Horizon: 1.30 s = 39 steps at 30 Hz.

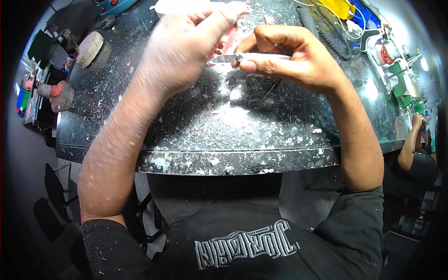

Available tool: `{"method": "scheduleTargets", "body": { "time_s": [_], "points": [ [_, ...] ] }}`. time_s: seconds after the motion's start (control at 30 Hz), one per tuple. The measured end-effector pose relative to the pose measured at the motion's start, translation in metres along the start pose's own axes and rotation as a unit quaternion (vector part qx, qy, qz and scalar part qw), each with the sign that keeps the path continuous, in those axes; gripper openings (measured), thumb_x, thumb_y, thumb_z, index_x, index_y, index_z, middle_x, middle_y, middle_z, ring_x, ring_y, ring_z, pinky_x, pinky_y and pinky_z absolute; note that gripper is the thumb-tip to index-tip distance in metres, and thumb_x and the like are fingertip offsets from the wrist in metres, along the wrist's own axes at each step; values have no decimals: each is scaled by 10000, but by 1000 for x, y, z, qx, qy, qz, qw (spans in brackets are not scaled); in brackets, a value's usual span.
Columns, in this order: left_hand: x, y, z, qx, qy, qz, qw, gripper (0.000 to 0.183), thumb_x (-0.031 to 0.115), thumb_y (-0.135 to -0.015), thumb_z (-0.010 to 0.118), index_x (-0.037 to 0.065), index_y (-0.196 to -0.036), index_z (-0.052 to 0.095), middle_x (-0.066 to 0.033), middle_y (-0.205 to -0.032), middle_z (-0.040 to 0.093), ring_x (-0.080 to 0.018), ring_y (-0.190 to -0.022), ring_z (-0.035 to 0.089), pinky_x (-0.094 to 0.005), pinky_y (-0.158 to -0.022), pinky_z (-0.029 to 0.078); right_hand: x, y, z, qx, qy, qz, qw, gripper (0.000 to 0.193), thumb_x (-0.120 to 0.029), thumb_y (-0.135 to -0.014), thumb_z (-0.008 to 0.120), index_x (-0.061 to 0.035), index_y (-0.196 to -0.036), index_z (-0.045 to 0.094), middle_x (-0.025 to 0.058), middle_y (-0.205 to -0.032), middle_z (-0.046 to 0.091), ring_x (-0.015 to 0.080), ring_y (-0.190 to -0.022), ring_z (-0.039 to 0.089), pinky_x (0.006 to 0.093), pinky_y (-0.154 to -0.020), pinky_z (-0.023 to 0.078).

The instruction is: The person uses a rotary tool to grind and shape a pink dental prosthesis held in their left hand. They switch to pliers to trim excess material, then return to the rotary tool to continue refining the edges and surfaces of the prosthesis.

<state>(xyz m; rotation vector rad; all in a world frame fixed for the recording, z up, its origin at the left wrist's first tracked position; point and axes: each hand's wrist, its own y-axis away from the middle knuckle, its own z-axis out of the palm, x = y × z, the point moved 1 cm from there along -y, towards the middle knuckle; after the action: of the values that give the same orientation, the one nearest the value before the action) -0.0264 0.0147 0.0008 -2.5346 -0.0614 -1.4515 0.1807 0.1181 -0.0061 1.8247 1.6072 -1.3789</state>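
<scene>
My left hand [179, 51], coated in pale dust, is at the far part of the worktop with its fingers closed around a pink piece [228, 41]. Most of that piece is hidden by the hand, so its full shape does not show. Facing it from the right, my right hand [289, 56] grips a small knife [227, 58] between thumb and fingers. The short metal blade points left, close to the pink piece and the left hand. Whether blade and piece touch, I cannot tell.
Pale debris speckles the dark worktop [224, 130]. At the left lie a plaster block [89, 49] and a plaster lump with pink on it [62, 95]. A dark tool with a ribbed hose [333, 44] and a yellow container [337, 8] stand far right. Another person [415, 149] sits at right.
</scene>
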Motion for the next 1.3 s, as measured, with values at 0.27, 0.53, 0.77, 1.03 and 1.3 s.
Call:
{"method": "scheduleTargets", "body": {
  "time_s": [0.27, 0.53, 0.77, 1.03, 1.3],
  "points": [
    [12, -5, -8, 112, 22, 4, 994, 244, 192, -1033, 608, -23, -1122, 686, -37, -890, 694, -104, -780, 606, -274, -735, 503, -14, -4, -5, 108, 348, -142, 920, 223, -124, -882, 828, -10, -1041, 721, 43, -1028, 704, 116, -760, 614, 257, -661, 509],
    [-5, -6, 3, 165, -22, -16, 986, 417, 487, -1008, 621, 118, -831, 701, 65, -694, 524, -31, -630, 458, -211, -576, 335, -18, -5, -2, 118, 367, -152, 910, 254, -150, -837, 871, -25, -1000, 721, 51, -1024, 706, 128, -746, 617, 272, -651, 526],
    [5, -3, 4, 176, -88, -5, 980, 439, 474, -1017, 616, 100, -798, 684, 53, -685, 537, -32, -631, 474, -218, -570, 344, -30, -10, -1, 60, 419, -158, 892, 228, -216, -931, 747, -90, -870, 568, 57, -851, 630, 234, -769, 655, 333, -665, 569],
    [35, 13, 18, 192, -54, 43, 979, 259, 162, -1008, 640, -31, -1180, 662, -62, -929, 710, -147, -817, 652, -292, -755, 524, -40, -5, 7, 85, 470, -176, 861, 180, -194, -905, 745, -82, -936, 607, 85, -972, 670, 246, -885, 679, 360, -725, 592],
    [3, -6, 5, 160, -73, 1, 984, 456, 506, -1005, 630, 89, -831, 682, 36, -733, 584, -47, -679, 522, -217, -651, 415, -38, -5, 4, 67, 501, -190, 841, 173, -188, -910, 733, -77, -969, 613, 119, -1055, 658, 262, -925, 668, 363, -749, 591]
  ]
}}
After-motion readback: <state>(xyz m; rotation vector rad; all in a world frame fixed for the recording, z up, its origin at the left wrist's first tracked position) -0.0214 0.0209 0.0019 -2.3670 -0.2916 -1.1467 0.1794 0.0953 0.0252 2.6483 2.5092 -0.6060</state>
